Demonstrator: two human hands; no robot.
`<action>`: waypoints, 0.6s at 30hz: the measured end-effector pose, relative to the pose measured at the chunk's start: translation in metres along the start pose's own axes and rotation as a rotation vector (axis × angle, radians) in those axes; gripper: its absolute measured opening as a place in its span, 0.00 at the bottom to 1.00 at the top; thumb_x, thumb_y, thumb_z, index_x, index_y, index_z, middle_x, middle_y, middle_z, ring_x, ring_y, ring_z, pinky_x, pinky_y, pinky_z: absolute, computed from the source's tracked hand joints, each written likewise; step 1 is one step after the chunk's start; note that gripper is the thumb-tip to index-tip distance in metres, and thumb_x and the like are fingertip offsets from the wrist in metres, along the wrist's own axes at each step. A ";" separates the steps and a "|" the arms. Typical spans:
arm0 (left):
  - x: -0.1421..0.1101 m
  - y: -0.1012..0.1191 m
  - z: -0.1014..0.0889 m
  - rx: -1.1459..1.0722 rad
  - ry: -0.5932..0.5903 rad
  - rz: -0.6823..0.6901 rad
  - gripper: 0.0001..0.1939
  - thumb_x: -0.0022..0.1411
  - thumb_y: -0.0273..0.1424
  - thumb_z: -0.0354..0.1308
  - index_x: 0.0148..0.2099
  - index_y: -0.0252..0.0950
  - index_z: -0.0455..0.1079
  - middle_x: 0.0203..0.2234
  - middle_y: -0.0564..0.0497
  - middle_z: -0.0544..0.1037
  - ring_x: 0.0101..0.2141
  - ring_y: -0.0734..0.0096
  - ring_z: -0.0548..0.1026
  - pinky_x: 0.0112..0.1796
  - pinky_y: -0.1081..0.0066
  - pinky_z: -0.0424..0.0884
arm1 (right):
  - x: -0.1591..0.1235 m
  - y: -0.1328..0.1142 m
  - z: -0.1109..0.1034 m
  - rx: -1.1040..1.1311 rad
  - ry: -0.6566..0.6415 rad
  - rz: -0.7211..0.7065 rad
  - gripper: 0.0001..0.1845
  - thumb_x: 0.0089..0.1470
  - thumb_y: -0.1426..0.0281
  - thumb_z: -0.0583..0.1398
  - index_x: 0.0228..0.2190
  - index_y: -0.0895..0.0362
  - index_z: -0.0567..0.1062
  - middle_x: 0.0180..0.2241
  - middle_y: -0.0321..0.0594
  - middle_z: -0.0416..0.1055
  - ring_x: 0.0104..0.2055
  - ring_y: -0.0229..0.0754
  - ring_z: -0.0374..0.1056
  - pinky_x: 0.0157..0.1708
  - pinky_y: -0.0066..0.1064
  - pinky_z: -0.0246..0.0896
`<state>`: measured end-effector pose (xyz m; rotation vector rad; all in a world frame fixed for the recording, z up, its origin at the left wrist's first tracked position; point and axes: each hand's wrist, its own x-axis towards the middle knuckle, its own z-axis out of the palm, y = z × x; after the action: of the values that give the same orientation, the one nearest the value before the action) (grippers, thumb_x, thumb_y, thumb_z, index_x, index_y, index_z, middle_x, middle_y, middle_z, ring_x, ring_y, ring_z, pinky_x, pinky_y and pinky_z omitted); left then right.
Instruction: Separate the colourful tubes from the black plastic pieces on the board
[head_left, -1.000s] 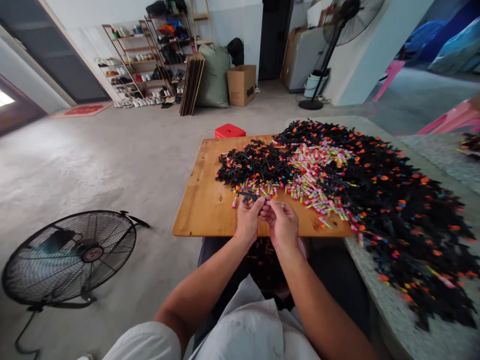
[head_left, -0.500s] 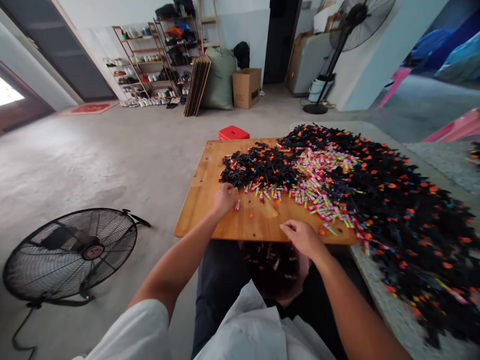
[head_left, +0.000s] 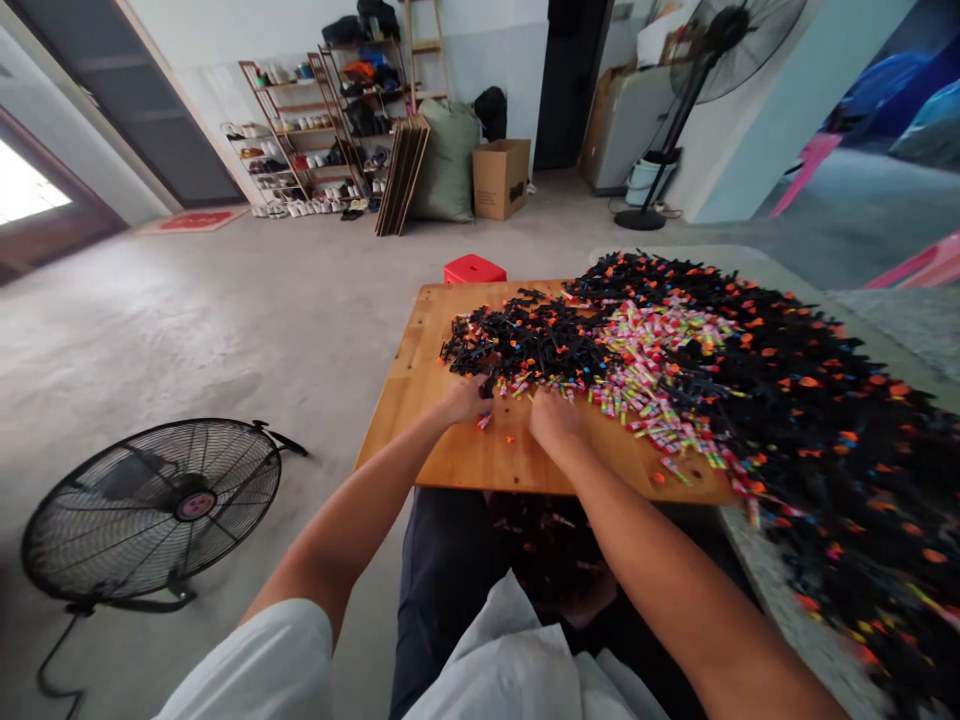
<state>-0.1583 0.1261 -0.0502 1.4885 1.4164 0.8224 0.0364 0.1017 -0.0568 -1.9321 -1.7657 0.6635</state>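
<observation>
No lettering is legible: print on the cardboard box [head_left: 500,180] is too small, markings on the red doormat [head_left: 196,220] and the hub badge [head_left: 196,506] of the floor fan [head_left: 154,512] blur, and anything printed on the small tubes [head_left: 664,340] is indistinct.

Wooden board [head_left: 487,465]: I have it mid-frame, light brown.
Black heap [head_left: 540,340]: small pieces flecked orange and blue, on the board's upper part, at frame centre.
Coloured tubes [head_left: 660,345]: pink, red and yellow; I see them spread right of centre.
Orange bits [head_left: 510,439]: loose on the wood, lower down.
Stone slab [head_left: 787,605]: grey, right of frame, bearing a larger black pile [head_left: 817,400] dotted orange.
</observation>
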 end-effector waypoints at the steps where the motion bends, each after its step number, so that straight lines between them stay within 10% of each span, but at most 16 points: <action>1: -0.007 -0.001 -0.001 -0.052 -0.067 0.005 0.13 0.47 0.23 0.68 0.38 0.34 0.75 0.25 0.53 0.77 0.31 0.67 0.75 0.35 0.71 0.72 | -0.002 0.005 -0.001 0.033 -0.006 -0.006 0.12 0.60 0.76 0.60 0.44 0.62 0.80 0.48 0.64 0.78 0.53 0.58 0.74 0.53 0.43 0.64; 6: -0.040 0.007 0.000 -0.355 -0.342 -0.020 0.13 0.48 0.27 0.65 0.39 0.35 0.73 0.26 0.52 0.78 0.26 0.71 0.76 0.29 0.74 0.72 | -0.018 0.021 -0.010 0.314 -0.058 -0.059 0.10 0.58 0.62 0.63 0.33 0.56 0.79 0.30 0.41 0.78 0.33 0.44 0.74 0.35 0.32 0.68; 11: -0.057 0.026 0.010 -0.513 -0.336 -0.023 0.12 0.51 0.32 0.67 0.38 0.35 0.74 0.27 0.52 0.77 0.25 0.74 0.74 0.28 0.75 0.72 | -0.043 0.009 -0.026 1.099 -0.141 -0.030 0.15 0.46 0.58 0.69 0.31 0.55 0.76 0.23 0.29 0.69 0.24 0.35 0.63 0.23 0.25 0.63; 18: -0.067 0.046 0.021 -0.367 -0.315 0.153 0.21 0.60 0.47 0.69 0.44 0.34 0.79 0.23 0.52 0.75 0.20 0.75 0.71 0.22 0.76 0.68 | -0.056 -0.007 -0.043 1.333 -0.129 0.046 0.16 0.43 0.59 0.71 0.29 0.55 0.75 0.21 0.28 0.68 0.22 0.33 0.63 0.22 0.25 0.64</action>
<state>-0.1298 0.0598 -0.0082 1.3781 0.8743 0.8456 0.0527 0.0471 -0.0156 -0.9695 -0.8254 1.4822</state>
